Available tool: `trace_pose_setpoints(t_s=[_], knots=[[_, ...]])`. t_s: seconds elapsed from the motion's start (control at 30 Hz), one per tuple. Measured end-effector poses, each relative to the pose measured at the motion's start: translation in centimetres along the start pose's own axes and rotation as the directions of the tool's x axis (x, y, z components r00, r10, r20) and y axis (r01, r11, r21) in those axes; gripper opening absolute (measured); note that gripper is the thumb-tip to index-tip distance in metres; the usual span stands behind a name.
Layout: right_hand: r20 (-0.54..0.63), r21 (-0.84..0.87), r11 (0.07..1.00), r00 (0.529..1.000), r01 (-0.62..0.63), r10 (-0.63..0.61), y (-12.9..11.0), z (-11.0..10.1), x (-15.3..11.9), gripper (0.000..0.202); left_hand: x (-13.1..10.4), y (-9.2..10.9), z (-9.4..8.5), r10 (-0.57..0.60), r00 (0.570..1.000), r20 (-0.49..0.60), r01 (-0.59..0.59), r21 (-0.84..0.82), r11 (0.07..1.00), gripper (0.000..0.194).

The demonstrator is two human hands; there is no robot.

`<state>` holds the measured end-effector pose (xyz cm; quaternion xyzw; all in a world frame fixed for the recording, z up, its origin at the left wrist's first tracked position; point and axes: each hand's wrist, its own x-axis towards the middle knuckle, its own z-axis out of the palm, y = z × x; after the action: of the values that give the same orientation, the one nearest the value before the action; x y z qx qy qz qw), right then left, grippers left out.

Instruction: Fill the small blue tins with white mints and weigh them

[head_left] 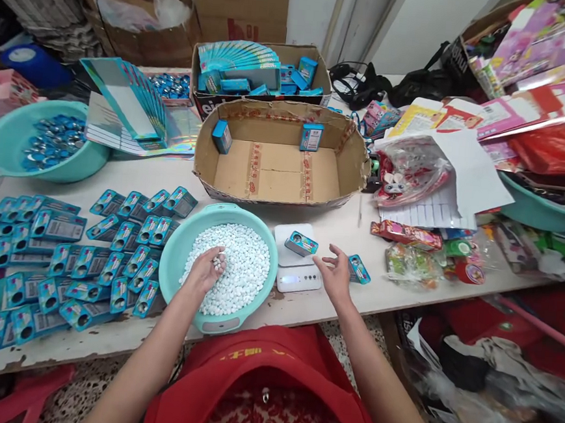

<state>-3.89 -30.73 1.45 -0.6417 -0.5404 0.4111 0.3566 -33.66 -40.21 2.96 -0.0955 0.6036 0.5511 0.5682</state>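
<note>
Over a turquoise basin (173,229) full of small white candies (244,254), my left hand (207,269) is closed around a few of the candies. A small white digital scale (284,281) with a lit display stands just right of the basin. On its plate rests a small blue box (302,244), tilted, with a round hole in its face. My right hand (335,271) is beside that box with fingers apart and nothing in them. Another blue box (359,269) lies on the table, close behind my right hand.
Many blue boxes (126,236) stand in rows at left. An open cardboard box (274,194) holding two blue boxes is ahead. A second basin (94,157) with shiny blue pieces sits far left; packaging and a red candy box (405,234) lie right.
</note>
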Motion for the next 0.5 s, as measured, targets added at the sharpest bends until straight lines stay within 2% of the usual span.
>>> trace_pose_setpoints(t_s=[0.13, 0.2, 0.37, 0.5], knots=[[-0.038, 0.044, 0.997, 0.997, -0.059, 0.061, 0.5, -2.4, -1.3, 0.052, 0.1, -0.2, 0.4, -0.016, 0.999, 0.027, 0.017, -0.039, 0.999, 0.024], [-0.062, 0.067, 0.994, 0.994, -0.09, 0.094, 0.8, -3.1, -2.0, 0.047, 0.2, -0.2, 0.7, -0.019, 1.0, 0.021, 0.02, -0.042, 0.999, 0.027], [-0.081, 0.114, 0.984, 0.986, -0.138, 0.147, 1.1, -3.9, -3.5, 0.043, -0.2, -0.2, 1.4, 0.003, 1.0, 0.026, -0.004, 0.039, 0.999, 0.01], [-0.092, 0.14, 0.977, 0.981, -0.158, 0.172, 1.5, -4.2, -4.2, 0.044, -0.6, -0.4, 1.7, 0.042, 0.998, 0.043, -0.045, 0.084, 0.995, 0.007]])
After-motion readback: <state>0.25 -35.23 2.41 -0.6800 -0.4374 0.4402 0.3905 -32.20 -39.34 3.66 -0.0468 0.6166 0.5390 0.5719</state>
